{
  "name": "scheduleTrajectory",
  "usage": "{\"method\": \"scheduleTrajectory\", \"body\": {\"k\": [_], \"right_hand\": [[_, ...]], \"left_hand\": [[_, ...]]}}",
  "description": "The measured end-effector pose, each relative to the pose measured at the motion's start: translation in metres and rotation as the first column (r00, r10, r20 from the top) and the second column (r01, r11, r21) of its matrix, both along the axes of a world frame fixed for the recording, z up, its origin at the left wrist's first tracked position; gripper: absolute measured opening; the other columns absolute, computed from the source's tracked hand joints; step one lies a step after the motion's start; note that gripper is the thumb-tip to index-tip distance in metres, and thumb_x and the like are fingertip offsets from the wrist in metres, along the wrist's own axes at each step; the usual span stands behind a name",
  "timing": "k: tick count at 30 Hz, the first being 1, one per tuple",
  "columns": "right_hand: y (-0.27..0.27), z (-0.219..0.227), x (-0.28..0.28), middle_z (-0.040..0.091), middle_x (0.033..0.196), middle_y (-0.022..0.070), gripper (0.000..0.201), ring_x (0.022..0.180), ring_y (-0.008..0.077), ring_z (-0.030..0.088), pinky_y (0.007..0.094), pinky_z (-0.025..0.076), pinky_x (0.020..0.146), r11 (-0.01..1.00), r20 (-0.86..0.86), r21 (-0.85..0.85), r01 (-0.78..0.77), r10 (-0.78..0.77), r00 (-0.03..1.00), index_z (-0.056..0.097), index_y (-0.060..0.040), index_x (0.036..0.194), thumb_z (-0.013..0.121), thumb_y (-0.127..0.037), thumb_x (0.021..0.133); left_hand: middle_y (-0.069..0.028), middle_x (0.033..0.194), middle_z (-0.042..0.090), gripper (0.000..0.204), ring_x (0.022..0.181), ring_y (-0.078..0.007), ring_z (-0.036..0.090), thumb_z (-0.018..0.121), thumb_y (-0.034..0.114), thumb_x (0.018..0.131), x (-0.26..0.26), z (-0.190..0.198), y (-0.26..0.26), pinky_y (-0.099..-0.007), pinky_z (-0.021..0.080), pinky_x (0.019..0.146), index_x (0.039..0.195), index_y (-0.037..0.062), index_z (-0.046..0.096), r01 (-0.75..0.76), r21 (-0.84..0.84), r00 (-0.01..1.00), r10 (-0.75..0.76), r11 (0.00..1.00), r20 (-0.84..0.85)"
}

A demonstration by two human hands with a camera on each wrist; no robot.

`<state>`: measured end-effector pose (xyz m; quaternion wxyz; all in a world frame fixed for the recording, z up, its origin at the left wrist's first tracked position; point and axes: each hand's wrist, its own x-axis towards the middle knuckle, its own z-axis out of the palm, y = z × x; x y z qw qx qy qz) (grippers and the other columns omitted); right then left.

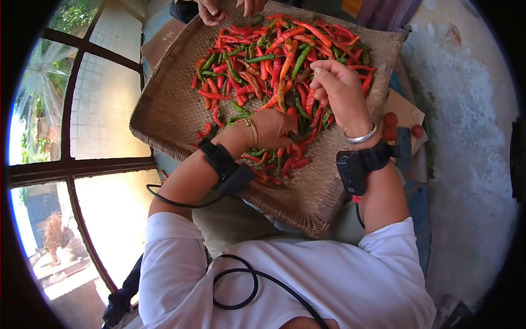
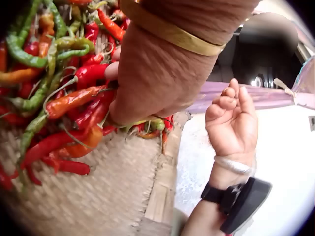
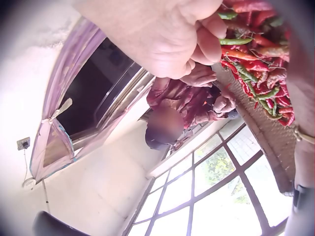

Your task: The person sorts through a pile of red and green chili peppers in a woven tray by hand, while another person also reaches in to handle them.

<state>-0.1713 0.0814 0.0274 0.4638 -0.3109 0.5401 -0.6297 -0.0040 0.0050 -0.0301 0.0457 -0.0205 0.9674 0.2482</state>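
Red, orange and green chili peppers (image 1: 285, 55) lie heaped in a shallow woven tray (image 1: 170, 104). The left hand (image 1: 271, 129) is down in the near part of the heap, palm down, with its fingers bent. In the left wrist view, its thumb and a finger close on a red chili pepper (image 2: 91, 73); the other fingers are hidden behind the hand. Above the heap's right side, the right hand (image 1: 342, 90) is raised with curled fingers, the thumb against the index finger. No pepper shows in it in the left wrist view.
Another person's hands (image 1: 222, 8) are at the tray's far edge. Several round red fruits (image 1: 390, 126) lie on cardboard (image 1: 402, 107) right of the tray. A dark-framed window (image 1: 68, 109) stands at left, and a pale wall (image 1: 466, 137) runs along the right.
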Motion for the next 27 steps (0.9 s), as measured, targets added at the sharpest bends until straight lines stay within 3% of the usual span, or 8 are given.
{"method": "scheduleTrajectory", "body": {"k": [2,4,9,12,21,22,24,27], "right_hand": [[-0.002,-0.007,0.000,0.055,0.068,0.0029,0.019,0.055,0.0079,0.051,0.0191,0.041,0.051,0.998,-0.060,0.020,-0.056,0.057,0.997,0.055,0.0013,0.090,0.053,-0.015,0.082],[-0.002,-0.012,0.003,0.055,0.070,0.0017,0.019,0.056,0.0065,0.050,0.0191,0.041,0.051,0.989,-0.231,0.049,-0.139,0.147,0.962,0.056,0.0005,0.091,0.052,-0.017,0.083],[-0.005,-0.024,0.013,0.055,0.073,0.0006,0.020,0.059,0.0059,0.049,0.0210,0.042,0.052,0.937,-0.507,0.103,-0.335,0.339,0.792,0.056,0.0015,0.091,0.053,-0.017,0.082],[-0.006,-0.021,0.018,0.055,0.073,0.0005,0.018,0.059,0.0058,0.050,0.0212,0.042,0.051,0.929,-0.430,0.147,-0.340,0.370,0.824,0.056,0.0015,0.090,0.055,-0.014,0.081],[-0.008,-0.025,0.015,0.059,0.066,0.0095,0.017,0.058,0.0169,0.056,0.0283,0.044,0.056,0.957,-0.567,0.178,-0.229,0.290,0.771,0.059,0.0004,0.080,0.059,-0.016,0.074],[-0.009,-0.024,0.013,0.059,0.066,0.0094,0.016,0.058,0.0168,0.056,0.0281,0.044,0.057,0.968,-0.565,0.166,-0.188,0.249,0.787,0.059,0.0001,0.080,0.059,-0.016,0.075],[-0.009,-0.025,0.010,0.059,0.066,0.0094,0.016,0.058,0.0168,0.056,0.0280,0.044,0.057,0.978,-0.563,0.136,-0.155,0.205,0.801,0.059,0.0000,0.080,0.059,-0.015,0.075],[-0.008,-0.024,0.007,0.059,0.066,0.0090,0.015,0.058,0.0166,0.056,0.0274,0.044,0.056,0.986,-0.560,0.110,-0.122,0.163,0.812,0.059,-0.0004,0.080,0.058,-0.015,0.075]], "left_hand": [[-0.0028,0.073,0.057,0.021,0.058,-0.0165,0.056,0.060,0.015,0.071,0.009,-0.001,-0.007,-0.0278,0.047,0.054,0.090,0.0074,0.057,-0.075,0.197,0.997,0.074,0.977,0.011],[-0.0007,0.070,0.057,0.020,0.058,-0.0086,0.055,0.059,0.016,0.077,0.011,0.012,-0.008,-0.0213,0.044,0.054,0.093,0.0038,0.057,-0.435,0.794,0.887,0.354,0.425,0.296],[0.0018,0.065,0.054,0.019,0.054,-0.0045,0.050,0.057,0.023,0.082,0.009,0.025,-0.011,-0.0186,0.042,0.050,0.086,0.0039,0.056,-0.423,0.868,0.778,0.595,0.258,0.202],[0.0006,0.062,0.054,0.018,0.050,-0.0064,0.047,0.053,0.025,0.085,0.004,0.024,-0.014,-0.0183,0.037,0.046,0.081,0.0075,0.056,-0.311,0.946,0.619,0.736,-0.091,0.274],[-0.0020,0.072,0.060,0.022,0.052,-0.0049,0.046,0.048,0.028,0.087,0.008,0.040,-0.059,-0.0178,0.039,0.050,0.091,0.0080,0.055,0.010,0.961,0.395,0.884,-0.275,0.249],[-0.0020,0.072,0.060,0.022,0.052,-0.0049,0.046,0.048,0.028,0.087,0.010,0.037,-0.059,-0.0178,0.039,0.050,0.091,0.0080,0.055,0.012,0.962,0.392,0.886,-0.273,0.247],[-0.0005,0.068,0.059,0.026,0.053,-0.0035,0.048,0.049,0.032,0.086,0.011,0.017,-0.057,-0.0175,0.040,0.049,0.088,0.0069,0.058,-0.535,0.829,0.543,0.818,0.161,0.191],[-0.0071,0.066,0.060,0.033,0.058,-0.0197,0.057,0.056,0.040,0.078,-0.005,0.004,-0.031,-0.0322,0.046,0.054,0.077,0.0079,0.062,-0.668,0.059,0.744,0.661,0.742,0.100]]}}
